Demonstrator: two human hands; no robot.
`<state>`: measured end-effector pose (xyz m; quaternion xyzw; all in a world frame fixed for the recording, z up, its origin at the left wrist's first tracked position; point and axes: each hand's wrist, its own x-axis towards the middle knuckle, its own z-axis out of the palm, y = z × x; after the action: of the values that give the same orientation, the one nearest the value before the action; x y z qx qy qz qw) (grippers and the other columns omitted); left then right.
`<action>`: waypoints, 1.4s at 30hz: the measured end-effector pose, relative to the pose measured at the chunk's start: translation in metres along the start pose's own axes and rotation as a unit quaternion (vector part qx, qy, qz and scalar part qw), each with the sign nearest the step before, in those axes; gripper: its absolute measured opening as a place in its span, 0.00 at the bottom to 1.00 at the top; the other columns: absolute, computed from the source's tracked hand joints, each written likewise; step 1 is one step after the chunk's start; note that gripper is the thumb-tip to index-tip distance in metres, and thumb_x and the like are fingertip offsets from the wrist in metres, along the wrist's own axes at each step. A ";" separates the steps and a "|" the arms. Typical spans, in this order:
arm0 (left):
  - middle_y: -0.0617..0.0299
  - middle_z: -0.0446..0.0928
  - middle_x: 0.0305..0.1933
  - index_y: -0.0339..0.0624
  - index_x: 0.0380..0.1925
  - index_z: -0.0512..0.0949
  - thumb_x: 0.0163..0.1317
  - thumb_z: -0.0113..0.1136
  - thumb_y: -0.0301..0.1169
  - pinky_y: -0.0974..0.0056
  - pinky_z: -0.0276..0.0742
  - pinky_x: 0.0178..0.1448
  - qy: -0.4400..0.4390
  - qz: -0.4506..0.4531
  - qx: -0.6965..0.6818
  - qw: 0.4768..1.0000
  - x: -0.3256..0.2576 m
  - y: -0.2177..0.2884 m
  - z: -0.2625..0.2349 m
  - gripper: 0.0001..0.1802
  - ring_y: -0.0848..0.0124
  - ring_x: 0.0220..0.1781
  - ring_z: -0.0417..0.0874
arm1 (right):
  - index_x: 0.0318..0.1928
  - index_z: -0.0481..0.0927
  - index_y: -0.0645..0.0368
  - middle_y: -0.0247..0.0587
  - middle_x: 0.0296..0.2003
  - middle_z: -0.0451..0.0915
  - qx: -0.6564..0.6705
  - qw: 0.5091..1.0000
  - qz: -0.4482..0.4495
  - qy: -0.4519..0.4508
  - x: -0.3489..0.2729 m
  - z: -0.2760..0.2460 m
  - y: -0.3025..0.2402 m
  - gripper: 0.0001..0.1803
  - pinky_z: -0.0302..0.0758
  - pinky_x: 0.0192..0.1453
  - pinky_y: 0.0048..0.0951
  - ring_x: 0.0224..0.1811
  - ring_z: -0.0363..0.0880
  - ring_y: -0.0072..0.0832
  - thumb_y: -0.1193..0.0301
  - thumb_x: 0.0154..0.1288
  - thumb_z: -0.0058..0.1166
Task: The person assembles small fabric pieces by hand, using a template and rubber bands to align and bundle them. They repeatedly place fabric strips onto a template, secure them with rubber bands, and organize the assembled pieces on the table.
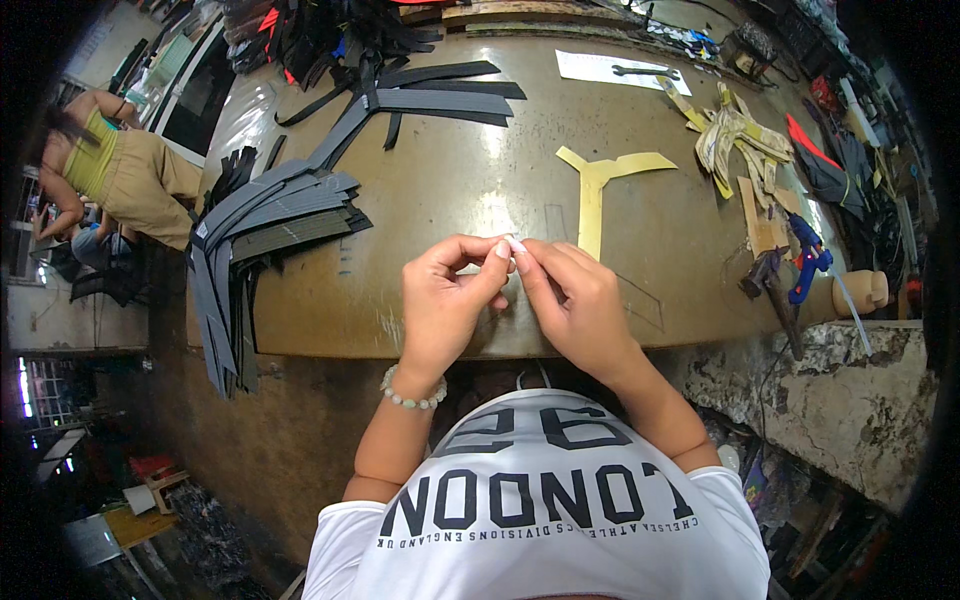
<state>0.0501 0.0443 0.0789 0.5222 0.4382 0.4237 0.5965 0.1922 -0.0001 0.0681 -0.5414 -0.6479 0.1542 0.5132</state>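
Note:
My left hand [448, 290] and my right hand [578, 300] meet over the table's near edge, thumbs and forefingers closed in a pinch. Between the fingertips is a small white piece [516, 244], perhaps a scrap of paper or tape; its kind is too small to make out. Just beyond my right hand, a yellow Y-shaped piece [592, 195] lies flat on the brown table [460, 190]. To the left, a thick bundle of dark grey strips [285, 205] hangs partly over the table edge. More grey branching strips [440, 98] lie farther back.
At the right are a blue glue gun [808, 258], a hammer [772, 285], a roll of tan tape [862, 292] and a heap of yellowish pieces [735, 140]. A wrench [645, 72] rests on white paper [590, 68] at the back. Another person [120, 160] stands at the left.

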 end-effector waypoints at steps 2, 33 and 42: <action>0.62 0.81 0.30 0.29 0.37 0.83 0.64 0.64 0.26 0.76 0.74 0.26 0.000 0.010 -0.002 1.000 0.000 -0.002 -0.001 0.08 0.82 0.24 0.77 | 0.41 0.81 0.66 0.48 0.28 0.80 -0.004 1.000 0.009 -0.007 -0.001 0.001 -0.001 0.07 0.74 0.34 0.39 0.29 0.79 0.43 0.75 0.66 0.55; 0.51 0.76 0.28 0.31 0.35 0.76 0.68 0.53 0.32 0.63 0.72 0.37 0.142 0.165 0.411 0.886 0.098 0.015 -0.145 0.12 0.71 0.30 0.75 | 0.49 0.70 0.65 0.54 0.57 0.72 -0.329 0.932 -0.070 -0.131 0.057 -0.090 0.099 0.13 0.66 0.64 0.47 0.63 0.68 0.50 0.74 0.67 0.52; 0.45 0.76 0.60 0.44 0.62 0.71 0.56 0.67 0.28 0.53 0.75 0.60 0.059 0.205 0.625 0.751 0.237 -0.023 -0.161 0.31 0.51 0.60 0.78 | 0.48 0.71 0.63 0.52 0.43 0.76 -0.266 0.942 0.031 -0.205 0.025 -0.102 0.106 0.14 0.70 0.53 0.44 0.50 0.73 0.50 0.77 0.63 0.56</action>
<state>-0.0427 0.3112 0.0259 0.8298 0.5218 0.1975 0.0092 0.3372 0.0240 0.0438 -0.6347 -0.7392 0.0998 0.2020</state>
